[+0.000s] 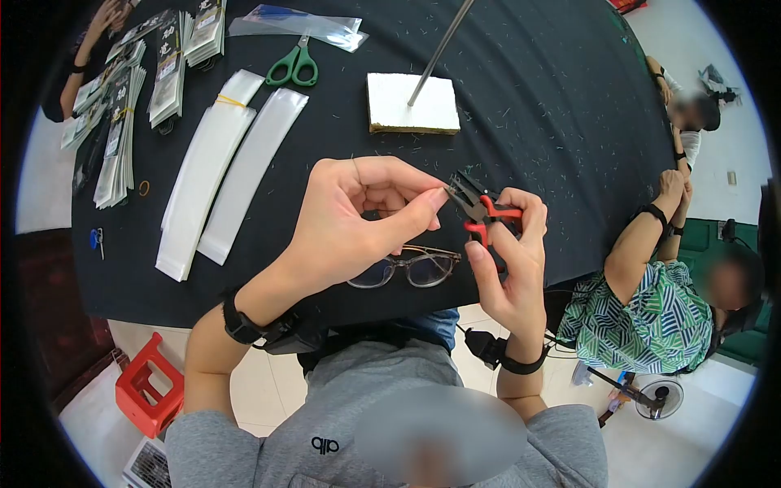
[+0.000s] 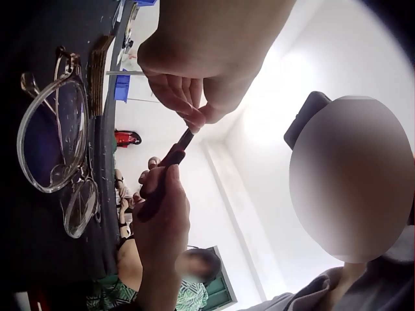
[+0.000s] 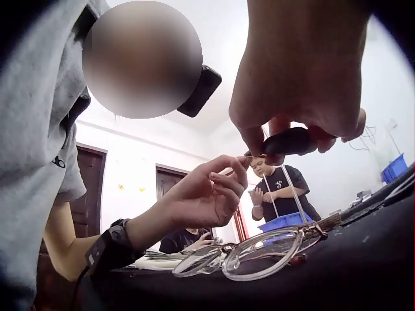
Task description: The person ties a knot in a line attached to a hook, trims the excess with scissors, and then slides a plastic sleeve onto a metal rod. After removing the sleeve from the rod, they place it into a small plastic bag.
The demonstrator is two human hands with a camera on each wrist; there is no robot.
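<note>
In the head view the left hand (image 1: 358,215) pinches something tiny between thumb and index finger; what it is cannot be made out. Red-handled pliers (image 1: 482,213) are held in the right hand (image 1: 517,260), their dark jaws up against the left fingertips. From the left wrist view, the left hand (image 2: 201,71) meets the tip of the pliers (image 2: 170,165), whose handles the right hand (image 2: 162,227) grips. The right wrist view shows the left hand (image 3: 207,194) and, above it, the right hand (image 3: 301,84) round the dark-looking handle (image 3: 288,141).
Eyeglasses (image 1: 427,270) lie below the hands. Beyond stands a white block (image 1: 413,104) with a metal rod (image 1: 443,45). Green scissors (image 1: 293,69), clear plastic sleeves (image 1: 207,171) and packed bundles (image 1: 122,138) lie to the left on the black cloth (image 1: 342,106). Other people sit around the table.
</note>
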